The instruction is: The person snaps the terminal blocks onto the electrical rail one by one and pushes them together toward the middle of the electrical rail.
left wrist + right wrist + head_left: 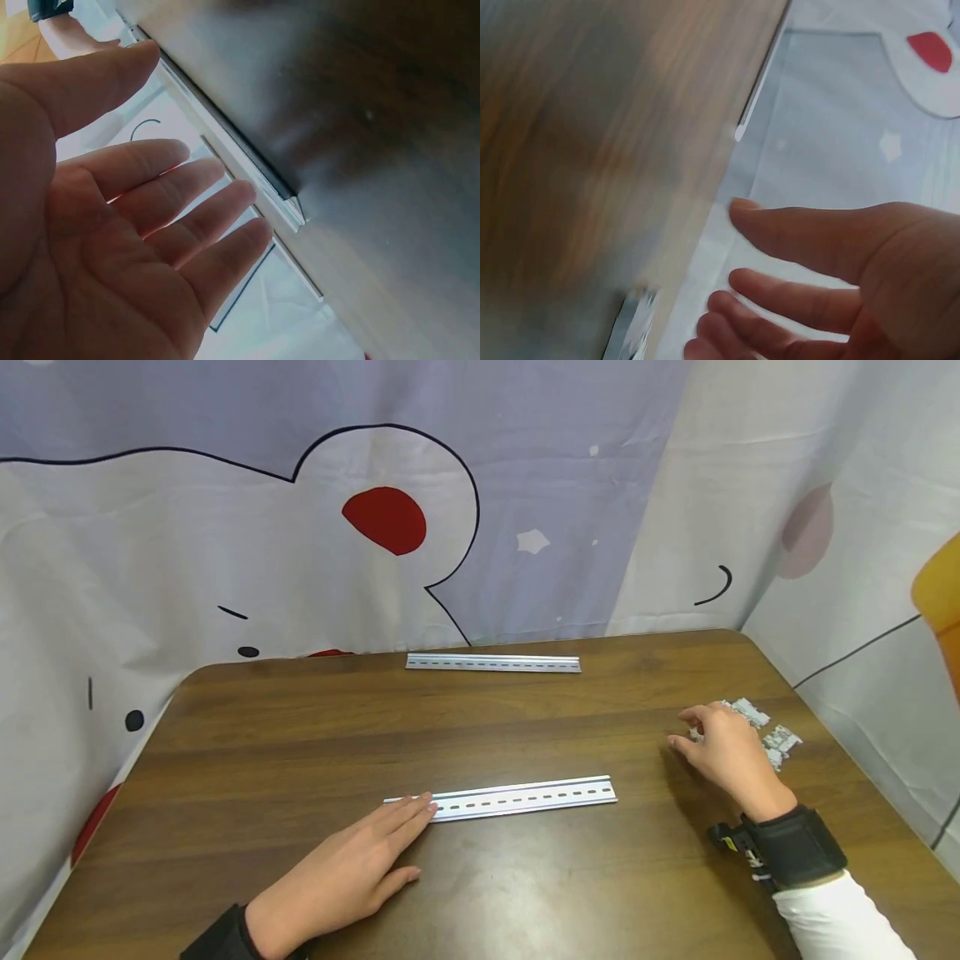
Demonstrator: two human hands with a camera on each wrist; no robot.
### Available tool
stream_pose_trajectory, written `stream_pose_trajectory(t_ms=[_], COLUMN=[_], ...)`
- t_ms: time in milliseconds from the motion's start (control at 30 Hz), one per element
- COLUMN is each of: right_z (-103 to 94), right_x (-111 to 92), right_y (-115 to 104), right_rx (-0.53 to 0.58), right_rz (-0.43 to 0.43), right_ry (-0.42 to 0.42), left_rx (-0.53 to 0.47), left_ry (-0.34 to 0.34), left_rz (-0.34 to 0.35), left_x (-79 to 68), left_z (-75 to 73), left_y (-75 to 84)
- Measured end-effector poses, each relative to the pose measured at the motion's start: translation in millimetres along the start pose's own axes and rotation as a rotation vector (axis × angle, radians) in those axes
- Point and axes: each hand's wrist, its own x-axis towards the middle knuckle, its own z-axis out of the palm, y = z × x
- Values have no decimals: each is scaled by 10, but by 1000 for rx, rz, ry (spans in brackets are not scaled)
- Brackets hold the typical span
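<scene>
1. The near rail could slide or twist. The left grip lies flat over its 9 o'clock end, fingers straight, with hold of nothing. I can't tell how hard it presses. A push on just that end may swing the other end around.
2. The bits could get bumped. The right grip is over them, fingers a little bent, with a gap between thumb and fingers. I see nothing held in it. The bits are small and close together, so a quick grab may knock one toward the edge of the surface at 3 o'clock.
3. The right grip hides some bits, so one might get picked up the wrong way round.
4. The near rail is close to the middle of the surface. Its long way runs almost from 9 to 3, with the 3 o'clock end tipped a bit toward 2. Its side with the slots looks up.
5. The back rail is at 12 o'clock, by the far edge. It also runs about 9 to 3.
6. The bits sit between 2 and 3 o'clock, turned different ways.
</scene>
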Motion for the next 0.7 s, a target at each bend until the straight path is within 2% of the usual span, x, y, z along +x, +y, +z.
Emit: stream_pose_trajectory(t_ms=[267,467,700], right_z=[-49,-27,0], right_x=[-3,4,27], right_y=[223,295,356], right_rx=[-59,-66,-43], right_rz=[70,80,85], right_ry=[-73,-66,-90], left_rx=[10,24,37], left_ry=[14,24,-1], left_rz=[13,26,37], left_x=[-8,8,14], left_z=[21,39,65], left_y=[-15,-27,-57])
